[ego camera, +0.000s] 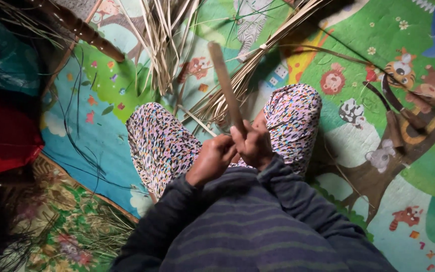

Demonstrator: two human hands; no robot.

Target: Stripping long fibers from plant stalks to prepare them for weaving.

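While we look straight down from the head camera, we see both hands meeting at the centre of the frame, just above the knees. Our right hand (254,146) is closed around the lower end of a flat bamboo strip (226,85), which rises tilted toward the upper middle of the frame. Our left hand (212,158) sits just beside it, fingers curled and touching the strip's base; whether it pinches the strip or something smaller we cannot tell. Patterned trousers (159,143) cover both legs, and striped dark sleeves (258,221) fill the lower centre. Beneath lies a colourful animal-print mat (409,166). A bundle of pale split reeds (164,40) fans across the top centre, and another tied bundle (258,55) slants toward the upper right. A turned wooden leg (86,30) crosses the upper left. A sheathed knife (393,118) rests at the right, well apart from the hands. Red cloth (3,138) lies at the left edge.
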